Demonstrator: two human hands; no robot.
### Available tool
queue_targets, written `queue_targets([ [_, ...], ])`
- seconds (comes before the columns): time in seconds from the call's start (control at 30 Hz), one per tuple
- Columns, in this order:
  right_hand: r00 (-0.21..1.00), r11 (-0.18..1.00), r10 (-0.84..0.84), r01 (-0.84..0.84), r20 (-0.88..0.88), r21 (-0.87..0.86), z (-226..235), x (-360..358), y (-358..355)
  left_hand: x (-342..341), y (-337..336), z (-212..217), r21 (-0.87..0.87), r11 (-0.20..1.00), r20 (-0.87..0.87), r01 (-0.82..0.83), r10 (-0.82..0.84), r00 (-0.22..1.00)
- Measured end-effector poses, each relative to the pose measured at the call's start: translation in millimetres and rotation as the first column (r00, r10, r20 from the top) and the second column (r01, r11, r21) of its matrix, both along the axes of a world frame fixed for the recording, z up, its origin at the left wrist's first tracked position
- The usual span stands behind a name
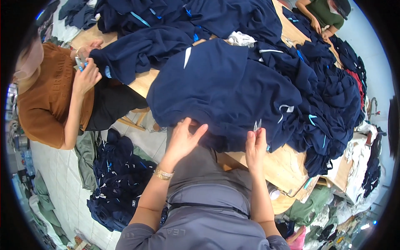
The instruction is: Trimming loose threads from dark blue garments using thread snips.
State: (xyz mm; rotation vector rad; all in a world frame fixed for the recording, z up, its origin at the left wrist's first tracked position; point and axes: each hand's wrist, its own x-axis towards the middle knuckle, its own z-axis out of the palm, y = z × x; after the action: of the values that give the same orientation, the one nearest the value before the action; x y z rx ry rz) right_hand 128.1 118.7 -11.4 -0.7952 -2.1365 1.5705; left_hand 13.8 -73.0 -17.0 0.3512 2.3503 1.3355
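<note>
A large navy garment [225,91] lies spread over the near edge of the table, with a white strip at its upper left and a curled white strip at its right. My left hand [183,139] rests at its near edge, thumb held apart from the fingers; the fingertips touch the cloth. My right hand [256,146] is closed round a small pair of thread snips [258,124], blades pointing away from me over the garment. Most of the snips' body is hidden in my fingers.
Navy garments pile up behind and on the right [329,104] of the wooden table [287,166]. More lie heaped on the floor [114,179] at left. A person in brown [54,96] at left holds snips and navy cloth; another person [329,16] works at far right.
</note>
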Motion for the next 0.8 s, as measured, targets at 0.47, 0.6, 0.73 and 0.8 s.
queue_targets([
  [0.47, 0.998, 0.817, 0.053, -0.066, 0.039, 0.573, -2, 24, -29, 49, 30, -15, 0.291, 0.936, 0.643, -0.198, -0.038, 0.765],
  [0.6, 0.996, 0.707, 0.028, -0.079, 0.084, 0.703, -14, 20, -34, 33, 57, -32, 0.202, 0.966, 0.704, -0.163, -0.028, 0.709],
  [0.73, 0.993, 0.695, -0.097, 0.019, 0.067, 0.718, -24, 19, -25, 27, 67, -29, 0.245, 0.967, 0.521, -0.065, -0.074, 0.851],
  [0.8, 0.974, 0.757, -0.199, 0.08, 0.112, 0.649, -22, 17, -22, 29, 63, -29, 0.428, 0.896, 0.401, -0.115, -0.074, 0.913],
])
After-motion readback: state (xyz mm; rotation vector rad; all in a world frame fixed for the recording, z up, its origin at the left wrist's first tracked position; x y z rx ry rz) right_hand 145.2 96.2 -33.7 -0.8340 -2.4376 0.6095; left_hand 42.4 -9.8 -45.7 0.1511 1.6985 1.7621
